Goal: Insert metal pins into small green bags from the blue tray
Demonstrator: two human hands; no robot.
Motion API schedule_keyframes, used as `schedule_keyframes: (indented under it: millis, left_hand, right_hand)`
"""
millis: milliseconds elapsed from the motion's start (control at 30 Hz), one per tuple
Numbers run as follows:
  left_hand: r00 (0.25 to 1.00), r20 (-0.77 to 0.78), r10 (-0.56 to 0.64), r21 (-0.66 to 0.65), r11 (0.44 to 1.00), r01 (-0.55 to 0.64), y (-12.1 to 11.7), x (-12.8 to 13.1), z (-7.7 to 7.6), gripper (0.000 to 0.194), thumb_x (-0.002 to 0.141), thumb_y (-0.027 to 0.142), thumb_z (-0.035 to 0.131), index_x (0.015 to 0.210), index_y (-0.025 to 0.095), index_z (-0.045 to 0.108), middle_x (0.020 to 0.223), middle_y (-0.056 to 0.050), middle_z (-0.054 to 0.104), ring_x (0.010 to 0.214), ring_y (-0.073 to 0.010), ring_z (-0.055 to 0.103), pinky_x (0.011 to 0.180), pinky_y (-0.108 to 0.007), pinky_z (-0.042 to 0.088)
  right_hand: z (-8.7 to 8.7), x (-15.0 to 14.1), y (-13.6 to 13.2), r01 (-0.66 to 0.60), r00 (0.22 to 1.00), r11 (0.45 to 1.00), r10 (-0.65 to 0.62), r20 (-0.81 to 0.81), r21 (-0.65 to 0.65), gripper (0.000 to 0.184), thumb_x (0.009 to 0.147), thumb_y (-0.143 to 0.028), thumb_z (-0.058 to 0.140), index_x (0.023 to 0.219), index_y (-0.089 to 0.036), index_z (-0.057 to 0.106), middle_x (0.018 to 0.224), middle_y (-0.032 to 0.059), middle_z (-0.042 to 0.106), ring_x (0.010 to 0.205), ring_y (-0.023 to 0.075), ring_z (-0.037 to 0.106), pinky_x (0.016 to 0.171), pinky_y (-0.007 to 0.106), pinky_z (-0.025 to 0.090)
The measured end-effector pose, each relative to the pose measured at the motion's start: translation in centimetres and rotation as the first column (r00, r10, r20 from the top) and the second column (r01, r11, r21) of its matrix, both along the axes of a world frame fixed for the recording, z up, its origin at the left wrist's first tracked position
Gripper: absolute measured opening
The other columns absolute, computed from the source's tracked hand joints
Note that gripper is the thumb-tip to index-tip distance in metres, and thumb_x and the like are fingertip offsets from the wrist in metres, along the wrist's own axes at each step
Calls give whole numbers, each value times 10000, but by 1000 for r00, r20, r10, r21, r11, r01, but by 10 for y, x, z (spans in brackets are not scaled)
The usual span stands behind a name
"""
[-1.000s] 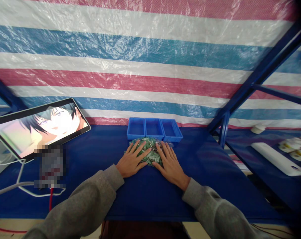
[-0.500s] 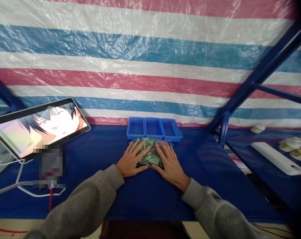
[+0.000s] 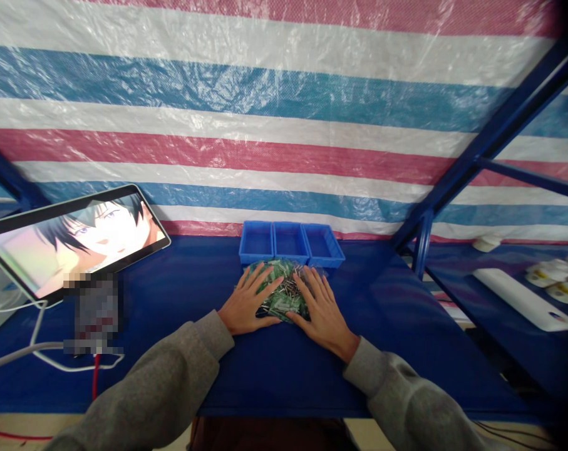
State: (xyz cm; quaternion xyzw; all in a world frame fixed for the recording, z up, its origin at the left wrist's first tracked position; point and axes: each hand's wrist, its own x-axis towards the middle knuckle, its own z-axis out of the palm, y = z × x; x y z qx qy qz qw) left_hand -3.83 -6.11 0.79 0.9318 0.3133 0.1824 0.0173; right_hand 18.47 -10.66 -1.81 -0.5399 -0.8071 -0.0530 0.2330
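A pile of small green-and-silver pieces, seemingly in clear plastic, lies on the blue table. The pieces are too small to name. On the pile's left side rests my left hand, fingers spread and palm down. My right hand lies across the right side in the same way, its fingers stretched forward. Both thumbs reach along the near edge, with a gap between them. Just beyond the pile stand three joined blue bins, the left bin, the middle bin and the right bin.
At the left leans a tablet showing a cartoon picture, with a white cable and a blurred-out object before it. Blue metal posts frame the right. On a side table lie a white oblong object and tape-like rolls.
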Motion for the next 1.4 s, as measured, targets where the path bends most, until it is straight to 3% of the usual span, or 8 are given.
schedule_keyframes:
  millis: [233, 367, 500, 633, 867, 1133, 1267, 1400]
  left_hand:
    - [999, 47, -3, -13, 1000, 4, -1, 0, 2, 814, 737, 600, 539, 1399, 242, 229, 1453, -92, 236, 1354, -325, 134, 1089, -537, 153]
    - [989, 138, 57, -39, 998, -52, 1, -2, 4, 660, 812, 511, 502, 1375, 245, 285, 1426, -83, 296, 1341, -282, 205, 1094, -493, 204]
    - [924, 325, 201, -64, 980, -191, 7, -3, 9, 423, 874, 345, 462, 1281, 239, 418, 1320, -75, 432, 1262, -228, 358, 1053, -421, 313]
    - [861, 410, 302, -95, 953, -289, 14, 3, 17, 273, 871, 269, 461, 1132, 227, 533, 1206, -60, 512, 1169, -207, 445, 1000, -389, 363]
    - [824, 469, 317, -108, 947, -303, 28, 25, 29, 181, 861, 219, 468, 992, 222, 593, 1060, -31, 587, 1041, -186, 522, 908, -349, 396]
    - [821, 477, 313, -122, 949, -291, 38, 34, 23, 156, 854, 185, 466, 918, 209, 606, 961, -22, 631, 951, -184, 559, 836, -340, 410]
    - [811, 491, 318, -126, 947, -294, 41, 35, 23, 147, 865, 196, 467, 909, 212, 607, 943, -13, 638, 931, -177, 567, 819, -328, 412]
    - [786, 539, 304, -118, 951, -287, 43, 38, 27, 162, 888, 250, 452, 931, 205, 602, 940, -17, 641, 916, -171, 571, 819, -322, 410]
  right_hand:
    - [0, 1, 0, -8, 999, 999, 10, -37, 37, 688, 831, -531, 443, 1406, -207, 248, 1471, 98, 197, 1349, 301, 136, 1058, 527, 188]
    - [4, 2, 1, 38, 994, 995, -28, -110, 90, 524, 875, -434, 414, 1346, -211, 355, 1388, 102, 351, 1293, 273, 274, 1041, 500, 222]
    - [15, 4, 9, 103, 976, 989, -81, -202, 101, 311, 886, -340, 430, 1142, -208, 547, 1152, 93, 535, 1096, 234, 454, 915, 407, 344]
    - [31, 1, 29, 121, 973, 991, -106, -203, 60, 176, 864, -304, 485, 886, -212, 634, 924, 59, 584, 907, 205, 495, 778, 341, 350]
    - [44, -18, 64, 148, 986, 988, -151, -70, -48, 241, 839, -382, 525, 712, -206, 629, 782, 60, 576, 842, 212, 489, 716, 327, 304]
    - [40, -29, 71, 168, 985, 979, -172, -19, -116, 230, 812, -345, 542, 657, -193, 619, 755, 67, 599, 837, 219, 505, 714, 330, 302]
    - [51, -32, 75, 179, 972, 981, -188, -143, -71, 160, 781, -264, 544, 665, -189, 624, 734, 58, 616, 800, 205, 527, 697, 318, 319]
    - [64, -33, 78, 112, 886, 994, -107, -451, -15, 155, 790, -244, 508, 713, -178, 625, 693, 24, 633, 670, 155, 554, 666, 284, 372]
